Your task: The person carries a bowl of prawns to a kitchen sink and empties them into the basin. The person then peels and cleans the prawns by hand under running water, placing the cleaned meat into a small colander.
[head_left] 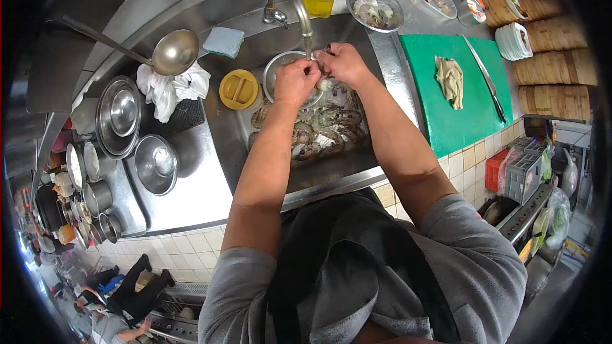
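Under the running faucet point(290, 9), my left hand point(297, 81) and my right hand point(343, 65) are close together, both with curled fingers. Something small and dark, seemingly part of a shrimp, shows at my right fingers. What my left fingers pinch is too small to make out. Below them is a metal bowl point(270, 78) in the sink point(220, 129). Several raw shrimp point(328, 129) lie in the sink between my forearms. A yellow round lid point(239, 89) sits left of the bowl.
Right of the sink, a green cutting board point(440, 124) holds a knife point(486, 76) and a crumpled cloth point(450, 81). A bowl of shrimp point(375, 9) stands behind. Metal bowls point(156, 164) and a ladle point(174, 53) are at left. Another person point(115, 325) is at lower left.
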A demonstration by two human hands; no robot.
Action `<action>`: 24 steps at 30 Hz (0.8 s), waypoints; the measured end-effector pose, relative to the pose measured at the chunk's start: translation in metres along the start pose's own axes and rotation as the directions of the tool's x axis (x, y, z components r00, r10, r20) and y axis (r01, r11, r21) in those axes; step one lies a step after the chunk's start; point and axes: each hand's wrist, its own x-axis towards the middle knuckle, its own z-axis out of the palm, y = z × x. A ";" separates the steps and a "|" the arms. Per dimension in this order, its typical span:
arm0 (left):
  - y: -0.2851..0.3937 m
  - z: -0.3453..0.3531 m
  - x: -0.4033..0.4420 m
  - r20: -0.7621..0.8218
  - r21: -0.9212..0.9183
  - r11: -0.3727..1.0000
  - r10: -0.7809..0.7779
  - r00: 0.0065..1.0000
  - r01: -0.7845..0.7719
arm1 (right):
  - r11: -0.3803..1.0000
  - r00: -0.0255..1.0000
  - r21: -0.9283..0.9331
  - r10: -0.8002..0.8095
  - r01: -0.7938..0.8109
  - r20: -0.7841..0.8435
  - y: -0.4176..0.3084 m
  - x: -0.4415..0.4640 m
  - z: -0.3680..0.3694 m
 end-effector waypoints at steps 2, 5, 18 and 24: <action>-0.002 0.001 -0.002 -0.002 0.040 0.999 -0.024 1.000 0.024 | 0.998 1.000 0.070 0.005 -0.007 0.029 0.007 0.003 0.000; -0.014 0.000 0.001 0.127 -0.267 0.909 -0.296 0.947 0.320 | 0.970 0.985 0.242 -0.023 -0.020 0.170 0.003 -0.005 -0.003; -0.007 0.001 -0.027 0.380 -0.813 0.249 -0.455 0.805 0.526 | 0.772 0.991 0.622 0.074 -0.129 0.114 0.007 -0.025 0.019; -0.010 0.003 -0.026 0.525 -0.774 -0.005 -0.564 0.638 0.633 | 0.873 0.999 0.487 0.004 -0.027 0.048 0.021 -0.028 0.044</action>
